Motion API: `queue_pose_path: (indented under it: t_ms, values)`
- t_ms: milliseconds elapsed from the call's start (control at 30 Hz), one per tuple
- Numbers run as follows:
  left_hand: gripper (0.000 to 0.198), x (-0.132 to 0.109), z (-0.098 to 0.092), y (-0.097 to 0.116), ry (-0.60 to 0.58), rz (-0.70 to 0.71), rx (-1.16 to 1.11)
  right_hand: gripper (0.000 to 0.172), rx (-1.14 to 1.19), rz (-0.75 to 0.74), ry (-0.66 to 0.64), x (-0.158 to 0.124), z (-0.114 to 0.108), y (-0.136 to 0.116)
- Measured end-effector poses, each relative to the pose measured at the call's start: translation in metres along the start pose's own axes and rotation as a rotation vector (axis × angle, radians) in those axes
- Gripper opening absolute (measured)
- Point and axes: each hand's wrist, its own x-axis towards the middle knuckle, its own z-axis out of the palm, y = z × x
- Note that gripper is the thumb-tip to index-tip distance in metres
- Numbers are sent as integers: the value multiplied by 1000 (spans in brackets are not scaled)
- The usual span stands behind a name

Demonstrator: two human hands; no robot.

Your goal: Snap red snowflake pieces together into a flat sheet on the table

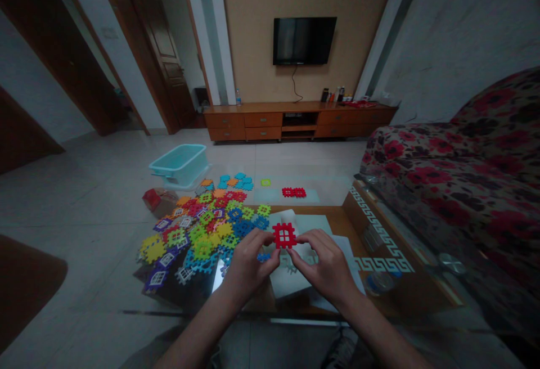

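Note:
Both my hands are raised over a glass-topped coffee table (253, 307). My left hand (251, 262) and my right hand (324, 262) pinch opposite sides of a red plastic lattice building tile (284, 235) with window-like openings. A small blue tile (264, 257) lies just below my left fingers. To the left of my left hand spreads a heap of multicoloured interlocking plastic tiles (198, 239). White sheets of paper (295, 279) lie under my right hand.
Joined red tiles (294, 192) and teal tiles (234, 183) lie on the floor beyond the table. A pale blue plastic tub (179, 163) and a small cardboard box (160, 200) stand further left. A floral sofa (455, 172) runs along the right, and a wooden TV cabinet (295, 122) stands against the far wall.

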Motion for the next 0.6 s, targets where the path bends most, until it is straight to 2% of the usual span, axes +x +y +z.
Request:
queue_pose_path:
  t_ms: [233, 600]
  values:
    - [14, -2, 4, -3, 9, 5, 29, 13, -32, -17, 33, -1, -1, -1]
    - [12, -3, 6, -1, -1, -2, 23, 10, -18, -19, 11, -1, 1, 0]
